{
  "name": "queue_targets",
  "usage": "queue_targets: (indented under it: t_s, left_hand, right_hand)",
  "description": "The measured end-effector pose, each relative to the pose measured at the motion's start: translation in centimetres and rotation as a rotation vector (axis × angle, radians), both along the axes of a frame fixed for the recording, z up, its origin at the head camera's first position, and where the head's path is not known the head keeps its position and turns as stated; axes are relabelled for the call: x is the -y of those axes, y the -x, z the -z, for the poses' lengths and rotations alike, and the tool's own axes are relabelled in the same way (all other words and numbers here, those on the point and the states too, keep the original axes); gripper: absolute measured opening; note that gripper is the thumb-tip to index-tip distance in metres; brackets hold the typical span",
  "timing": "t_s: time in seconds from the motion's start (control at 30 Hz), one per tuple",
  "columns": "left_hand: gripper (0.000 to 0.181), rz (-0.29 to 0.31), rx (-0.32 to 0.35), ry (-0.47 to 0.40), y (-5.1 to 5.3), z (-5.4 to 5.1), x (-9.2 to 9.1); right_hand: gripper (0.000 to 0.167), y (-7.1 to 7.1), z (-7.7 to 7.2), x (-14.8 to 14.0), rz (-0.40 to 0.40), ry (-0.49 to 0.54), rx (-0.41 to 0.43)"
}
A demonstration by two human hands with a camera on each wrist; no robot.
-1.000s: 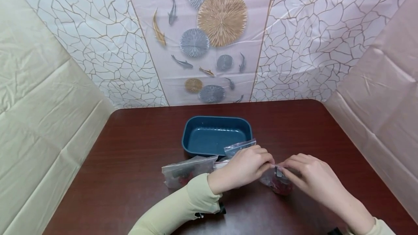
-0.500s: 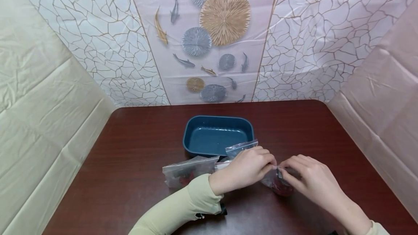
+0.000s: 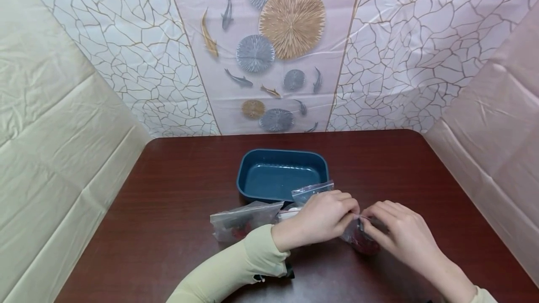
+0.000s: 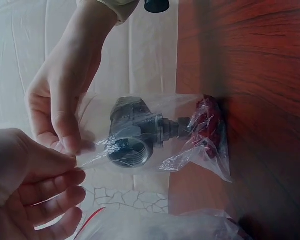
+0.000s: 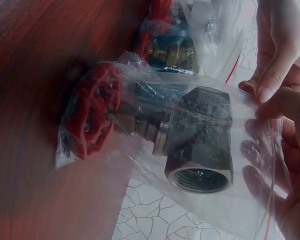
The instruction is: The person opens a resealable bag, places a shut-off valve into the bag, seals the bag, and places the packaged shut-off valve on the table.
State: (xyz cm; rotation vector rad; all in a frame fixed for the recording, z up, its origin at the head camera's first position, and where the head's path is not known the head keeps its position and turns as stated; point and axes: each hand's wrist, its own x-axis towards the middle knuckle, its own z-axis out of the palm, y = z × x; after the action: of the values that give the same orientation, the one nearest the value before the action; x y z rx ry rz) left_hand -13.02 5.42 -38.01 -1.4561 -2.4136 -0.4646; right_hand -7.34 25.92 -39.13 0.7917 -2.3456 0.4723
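Observation:
A gate valve (image 5: 202,127) with a dark metal threaded body and a red handwheel (image 5: 92,112) is inside a clear zip bag (image 4: 175,102). The wheel end rests down on the table. In the head view, my left hand (image 3: 322,216) pinches the bag's top edge. Close beside it, my right hand (image 3: 400,228) pinches the same edge, thumb and fingertips nearly meeting the left's. Seen from the right wrist, the bag's red-lined zip strip runs by my fingers. Whether the strip is sealed cannot be told.
A blue tray (image 3: 280,152) stands behind the hands on the dark red table (image 3: 177,176). Left of the left hand lies another zip bag (image 3: 237,221) with something red inside. A further zip bag (image 3: 309,191) leans by the tray's front, partly hidden. Cloth walls enclose the table.
Both hands shift very slightly to the right along with the bagged valve, still pinching the bag's top edge. The view has drifted a little; tray and other bags look unchanged.

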Motion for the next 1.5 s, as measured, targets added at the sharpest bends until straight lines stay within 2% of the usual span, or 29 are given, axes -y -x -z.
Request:
queue_targets:
  t_s: [0.13, 0.37, 0.6, 0.8, 0.93, 1.17, 1.37, 1.5]
  left_hand:
    - [0.005, -0.008, -0.042, 0.0, 0.0, 0.1, -0.1]
    - [0.009, 0.003, -0.04, 0.017, 0.0, 0.2, -0.1]
    - [0.008, -0.011, -0.042, -0.05, -0.2, 0.7, 0.1]
    - [0.009, -0.019, -0.025, -0.097, -0.1, 0.7, 0.3]
    - [0.009, -0.019, -0.002, -0.091, -0.1, 0.8, 0.4]
    - [0.009, -0.012, 0.008, -0.097, -0.2, 0.9, 0.5]
    - [0.01, -0.039, 0.006, -0.07, -0.2, 1.0, 0.6]
    - [0.01, -0.043, 0.019, -0.059, -0.2, 0.9, 0.7]
  right_hand:
    - [0.032, 0.1, 0.2, -0.1, 0.0, 0.004, 0.008]
    - [0.028, -0.1, 0.3, -0.1, 0.001, 0.021, -0.004]
    - [0.044, -0.6, -0.2, -1.0, 0.055, 0.003, -0.048]
    - [0.047, -1.0, -0.3, -2.8, 0.11, -0.015, -0.077]
    - [0.046, -1.4, -0.1, -4.0, 0.107, -0.025, -0.099]
    - [0.045, -1.9, 0.3, -5.2, 0.104, -0.102, -0.149]
    - [0.042, -2.3, 0.4, -5.8, 0.111, -0.203, -0.226]
    - [0.041, -2.3, 0.1, -5.8, 0.09, -0.237, -0.253]
